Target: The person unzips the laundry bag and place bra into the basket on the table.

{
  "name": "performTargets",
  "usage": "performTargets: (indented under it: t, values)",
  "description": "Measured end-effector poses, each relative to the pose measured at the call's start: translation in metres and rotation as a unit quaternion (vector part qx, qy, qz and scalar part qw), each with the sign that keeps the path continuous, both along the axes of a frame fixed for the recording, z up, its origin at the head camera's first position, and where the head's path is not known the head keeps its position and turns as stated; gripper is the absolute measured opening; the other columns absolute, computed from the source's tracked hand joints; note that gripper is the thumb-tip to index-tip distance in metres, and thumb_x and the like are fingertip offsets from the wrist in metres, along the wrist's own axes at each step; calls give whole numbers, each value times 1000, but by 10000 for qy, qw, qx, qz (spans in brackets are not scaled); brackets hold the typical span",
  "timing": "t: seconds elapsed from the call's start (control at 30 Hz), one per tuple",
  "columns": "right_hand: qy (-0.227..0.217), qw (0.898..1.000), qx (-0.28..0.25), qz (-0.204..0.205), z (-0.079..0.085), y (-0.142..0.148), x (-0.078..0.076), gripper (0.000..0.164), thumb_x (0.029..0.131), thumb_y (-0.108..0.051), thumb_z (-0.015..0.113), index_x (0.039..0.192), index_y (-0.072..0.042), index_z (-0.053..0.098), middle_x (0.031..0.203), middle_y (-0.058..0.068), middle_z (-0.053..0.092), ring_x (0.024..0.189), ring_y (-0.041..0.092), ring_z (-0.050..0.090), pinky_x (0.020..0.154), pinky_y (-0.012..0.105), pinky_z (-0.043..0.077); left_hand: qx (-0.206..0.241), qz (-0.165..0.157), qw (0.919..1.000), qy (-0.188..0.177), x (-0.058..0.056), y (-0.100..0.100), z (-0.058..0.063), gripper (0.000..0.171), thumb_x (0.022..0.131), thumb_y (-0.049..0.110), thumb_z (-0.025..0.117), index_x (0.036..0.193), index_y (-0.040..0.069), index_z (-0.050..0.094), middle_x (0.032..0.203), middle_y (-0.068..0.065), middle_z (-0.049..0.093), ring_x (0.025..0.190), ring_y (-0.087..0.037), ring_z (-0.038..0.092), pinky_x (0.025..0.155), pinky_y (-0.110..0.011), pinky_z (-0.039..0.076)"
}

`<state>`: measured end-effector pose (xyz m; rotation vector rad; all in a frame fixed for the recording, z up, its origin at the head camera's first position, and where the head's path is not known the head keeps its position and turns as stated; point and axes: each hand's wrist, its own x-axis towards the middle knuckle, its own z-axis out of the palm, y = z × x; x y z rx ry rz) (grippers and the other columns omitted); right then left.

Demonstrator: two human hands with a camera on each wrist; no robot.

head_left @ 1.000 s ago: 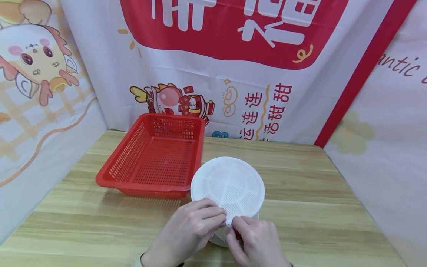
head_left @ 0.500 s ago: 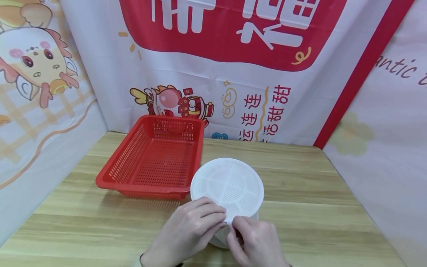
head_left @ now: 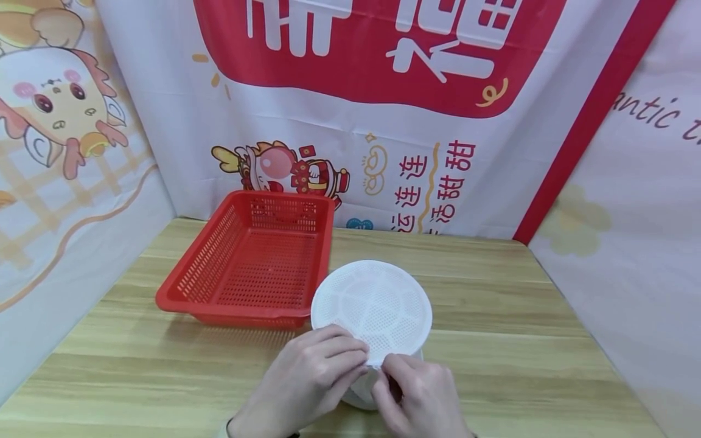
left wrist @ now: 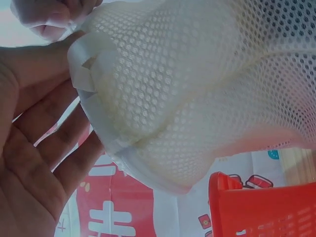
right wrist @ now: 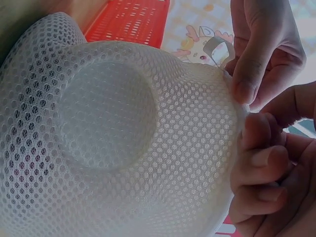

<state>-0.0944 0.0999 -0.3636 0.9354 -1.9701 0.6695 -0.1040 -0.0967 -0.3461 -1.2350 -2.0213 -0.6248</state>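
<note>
Two hands at work at the near middle of the desk (head_left: 520, 340), both on one white mesh bag (head_left: 372, 310). Bag: pale, round mesh top facing up and tilted toward the near side; part of its body visible below the top, between the hands.

Left grip (head_left: 309, 374): pinching the bag's near rim, thumb against the edge; the remaining fingers lie extended in the left wrist view. Right grip (head_left: 421, 392): fingers curled, grasping the rim just right of the left grip; the exact part pinched is too small to make out. Grips nearly touching.

White band (left wrist: 89, 48) stands off the rim as a loop, beside the left grip. Holes of the mesh well resolved in both wrist views.

Red basket (head_left: 230, 309): perforated plastic, on the desk, left of the bag and farther off; its right side close to the bag's far left edge, contact not determinable. Beyond the desk, far side: printed cloth (head_left: 306, 112), white with red panel and lettering.
</note>
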Motion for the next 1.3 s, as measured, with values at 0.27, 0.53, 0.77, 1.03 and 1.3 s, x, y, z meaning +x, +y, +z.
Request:
performTargets:
  t: [0.27, 0.53, 0.77, 1.03, 1.3]
  values:
    - [-103, 9999, -12, 37, -2, 0, 0, 18, 71, -9, 55, 62, -21, 43, 57, -16, 37, 48, -8, 29, 43, 6, 20, -70, 23, 9999, 150, 1, 2, -1, 19, 76, 5, 82, 94, 9, 75, 93, 4, 69, 88, -10, 62, 85, -20, 50]
    - [-212, 9996, -170, 53, -4, 1, 0, 23, 68, -8, 56, 62, -22, 39, 57, -16, 34, 49, -8, 27, 43, 6, 19, -39, -81, 9998, 199, 0, -1, -1, 11, 82, 7, 77, 93, 9, 74, 92, 5, 68, 87, -10, 62, 83, -19, 51]
    - [-82, 9997, -25, 236, -3, 1, -2, 22, 72, -9, 56, 63, -21, 42, 57, -16, 36, 48, -9, 28, 43, 5, 20, 53, -61, 9999, 60, 0, -2, -2, 11, 87, 13, 75, 98, 11, 75, 98, 3, 69, 90, -11, 62, 85, -22, 51]
    - [-123, 9995, 298, 3, -5, 0, -1, 18, 78, -13, 55, 64, -20, 46, 56, -16, 37, 47, -9, 28, 42, 6, 19, -113, 112, 9996, 238, 1, 2, -3, 12, 90, 4, 63, 94, 8, 74, 94, 2, 69, 88, -11, 63, 84, -20, 51]
    - [-39, 9993, 361, -118, -5, 1, 0, 17, 72, -13, 55, 61, -20, 45, 54, -16, 35, 46, -9, 26, 41, 6, 17, -229, 145, 9975, 658, -1, 8, -4, 31, 95, 2, 43, 87, 7, 72, 88, 3, 67, 83, -11, 62, 79, -20, 52]
